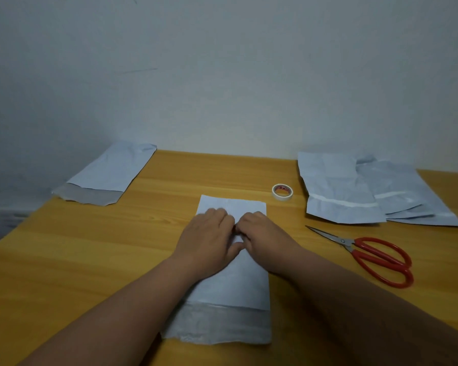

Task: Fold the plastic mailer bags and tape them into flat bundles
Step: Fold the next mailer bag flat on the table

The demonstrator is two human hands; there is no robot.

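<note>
At the far left, one pale blue mailer bag (109, 175) lies alone on the wooden table (90, 247). Its grey flap end points toward the near side and its far end reaches the wall (222, 75). It hangs a little over the left edge of the table.

In the middle lies the mailer bag in work (236, 283), long side pointing away from the person, with the grey adhesive flap nearest to the person. Both hands are on its far half. The left hand (209, 236) lies palm down with the fingers curled, pressing on the plastic. The right hand (262, 233) is just beside it, also palm down, and the fingertips of the two hands meet over the middle of the bag. Whether the fingers pinch a fold or only press flat, I cannot tell, because the backs of the hands hide it.

To the right, beyond the hands, a roll of tape (282, 191) lies flat on the table. Further right a pile of mailer bags (368, 191) is spread like a fan near the wall. In front of this pile, red-handled scissors (368, 252) lie slightly open, blades pointing to the left.
</note>
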